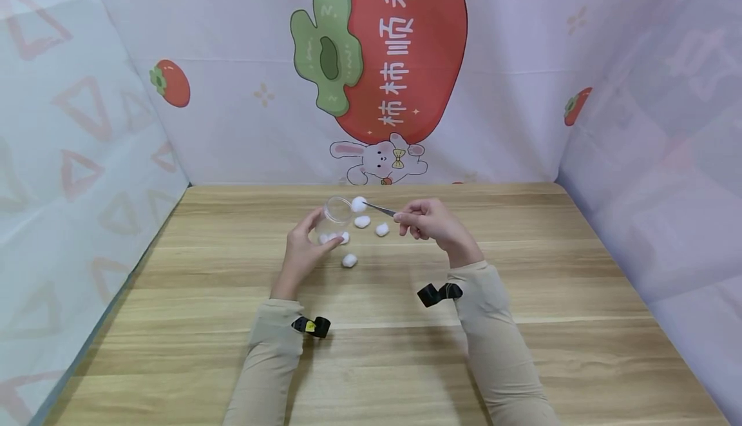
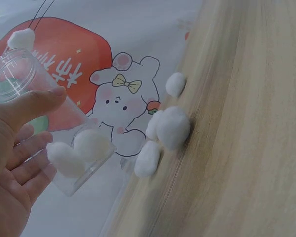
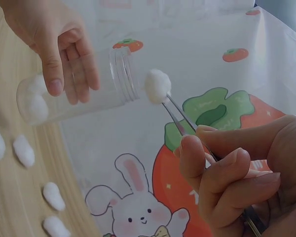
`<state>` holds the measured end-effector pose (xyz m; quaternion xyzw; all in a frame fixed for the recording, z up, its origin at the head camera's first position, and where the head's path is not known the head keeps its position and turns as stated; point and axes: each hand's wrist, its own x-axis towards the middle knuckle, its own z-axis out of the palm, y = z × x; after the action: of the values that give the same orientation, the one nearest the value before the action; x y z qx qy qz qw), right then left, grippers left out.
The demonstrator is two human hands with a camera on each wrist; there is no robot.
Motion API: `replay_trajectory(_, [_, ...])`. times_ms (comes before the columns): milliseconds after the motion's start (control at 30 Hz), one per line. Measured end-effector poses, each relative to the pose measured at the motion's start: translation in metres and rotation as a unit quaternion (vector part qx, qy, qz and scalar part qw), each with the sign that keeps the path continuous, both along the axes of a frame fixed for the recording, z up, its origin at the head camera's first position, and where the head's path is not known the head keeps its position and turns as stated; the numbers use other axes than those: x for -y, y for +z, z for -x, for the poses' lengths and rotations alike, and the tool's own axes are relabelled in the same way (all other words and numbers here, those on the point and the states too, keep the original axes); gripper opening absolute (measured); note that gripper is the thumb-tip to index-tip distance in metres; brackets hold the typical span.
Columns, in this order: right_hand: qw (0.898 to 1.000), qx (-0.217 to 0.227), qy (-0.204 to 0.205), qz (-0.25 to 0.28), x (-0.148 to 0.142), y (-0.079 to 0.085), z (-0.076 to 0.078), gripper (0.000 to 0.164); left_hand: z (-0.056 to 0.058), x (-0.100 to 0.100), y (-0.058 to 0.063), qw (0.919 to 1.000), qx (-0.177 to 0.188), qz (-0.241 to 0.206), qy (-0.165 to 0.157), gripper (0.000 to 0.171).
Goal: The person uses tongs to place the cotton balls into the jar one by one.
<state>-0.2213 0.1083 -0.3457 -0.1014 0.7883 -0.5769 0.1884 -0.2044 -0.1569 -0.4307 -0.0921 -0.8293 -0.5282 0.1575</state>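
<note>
My left hand (image 1: 303,243) grips a clear screw-neck jar (image 3: 106,81) between thumb and fingers, tilted above the table. At least two white cotton balls (image 2: 66,160) lie at the jar's bottom. Its mouth is uncovered and faces the tweezers. My right hand (image 1: 431,225) pinches metal tweezers (image 1: 379,209), whose tips hold another cotton ball (image 3: 158,86). That ball hangs just outside the jar's rim, with a small gap visible in the right wrist view. Several loose cotton balls (image 2: 173,127) rest on the table under and beside the jar.
The wooden table (image 1: 382,348) is enclosed by printed cloth walls at the back (image 1: 232,136) and both sides. A single cotton ball (image 1: 349,260) lies nearer to me than the others. Each sleeve carries a black wrist camera (image 1: 430,295).
</note>
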Motion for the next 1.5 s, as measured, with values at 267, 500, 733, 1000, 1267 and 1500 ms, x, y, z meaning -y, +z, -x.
replay_trajectory(267, [1.0, -0.005, 0.005, 0.0, 0.004, 0.003, 0.0, 0.014, 0.0, 0.0, 0.0, 1.0, 0.001, 0.0, 0.002, 0.067])
replay_trajectory(500, [1.0, -0.004, 0.009, -0.002, 0.008, 0.004, 0.0, 0.014, 0.0, -0.001, 0.0, 1.0, 0.001, -0.003, -0.001, 0.068])
replay_trajectory(733, [1.0, -0.005, 0.01, -0.004, 0.01, 0.005, 0.0, 0.015, 0.0, -0.001, -0.001, 1.0, 0.001, -0.006, -0.001, 0.066])
replay_trajectory(1000, [1.0, -0.005, 0.017, -0.01, 0.014, 0.004, 0.001, 0.025, 0.0, -0.001, 0.0, 1.0, 0.0, -0.002, -0.001, 0.066])
replay_trajectory(1267, [1.0, 0.009, 0.011, -0.012, 0.019, 0.003, 0.002, 0.016, 0.001, -0.001, 0.0, 1.0, -0.004, -0.004, -0.002, 0.066])
replay_trajectory(1500, [1.0, 0.018, 0.006, -0.014, 0.021, 0.004, 0.0, 0.021, 0.001, -0.001, 0.0, 1.0, -0.002, 0.002, 0.0, 0.066])
